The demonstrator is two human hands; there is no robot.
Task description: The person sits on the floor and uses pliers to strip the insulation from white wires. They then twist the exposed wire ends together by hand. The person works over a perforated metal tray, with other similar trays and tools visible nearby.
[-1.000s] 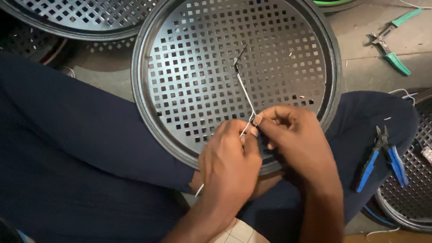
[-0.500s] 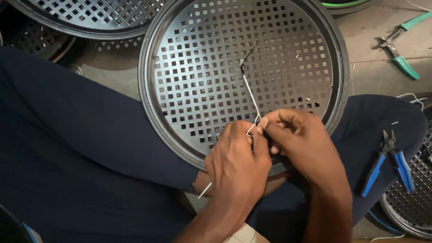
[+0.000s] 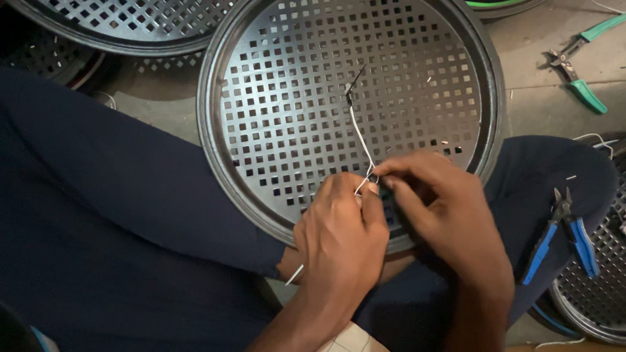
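Note:
A round black perforated metal tray [image 3: 274, 104] rests on my lap, tilted toward me. A thin white wire [image 3: 360, 140] runs from a dark twisted end near the tray's middle down to my fingers. My left hand [image 3: 342, 238] pinches the wire at its lower end, and a short tail of wire sticks out below the hand. My right hand [image 3: 447, 215] meets it from the right, fingertips closed on the same wire at the tray's near rim.
More perforated trays lie at the top left [image 3: 130, 26] and bottom right [image 3: 600, 287]. Blue-handled pliers [image 3: 561, 238] rest on my right knee. Green-handled pliers [image 3: 580, 58] lie on the floor at the top right. My dark trousers [image 3: 117, 215] fill the left.
The view has shifted slightly, so the tray sits a little further right. Both hands stay closed on the wire at the near rim with only small finger movements.

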